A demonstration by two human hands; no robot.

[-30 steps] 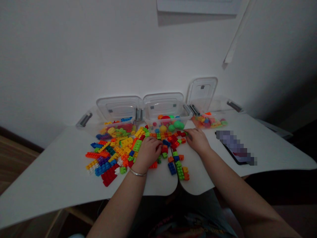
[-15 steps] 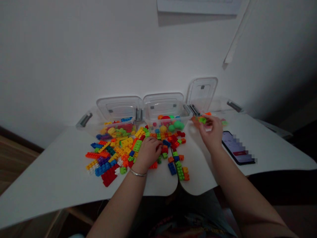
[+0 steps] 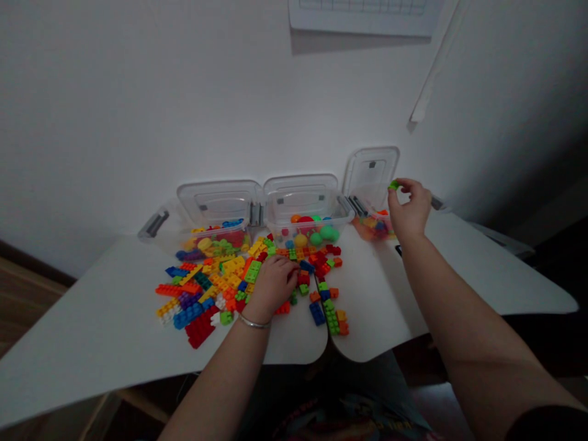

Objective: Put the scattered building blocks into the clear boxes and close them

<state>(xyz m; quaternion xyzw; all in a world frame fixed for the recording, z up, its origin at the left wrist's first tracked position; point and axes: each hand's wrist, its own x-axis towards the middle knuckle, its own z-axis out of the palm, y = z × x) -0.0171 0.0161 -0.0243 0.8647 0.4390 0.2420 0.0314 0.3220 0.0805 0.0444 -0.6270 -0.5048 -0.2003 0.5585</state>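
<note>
My right hand (image 3: 410, 208) is raised above the right-hand clear bin, pinching a small green toy brick (image 3: 394, 184) between thumb and fingertips. Below and left of it, that bin (image 3: 367, 228) holds orange, blue and other coloured pieces. My left hand (image 3: 275, 280) rests on the right side of the loose brick pile (image 3: 225, 275), fingers curled down among the bricks. Whatever its fingertips may hold is hidden. A green brick (image 3: 252, 271) lies beside it on the left, and a dark blue brick (image 3: 316, 313) lies to its lower right.
Two more lidded clear bins stand along the wall: the middle bin (image 3: 344, 214) with coloured balls, the left bin (image 3: 184, 229) with mixed pieces. A phone (image 3: 399, 250) is mostly hidden behind my right forearm. The white table (image 3: 114, 318) has a seam near its middle.
My right hand has risen and moved right, away from the right-hand bin, with the green brick in its fingers. The left hand has stayed nearly in place on the pile.
</note>
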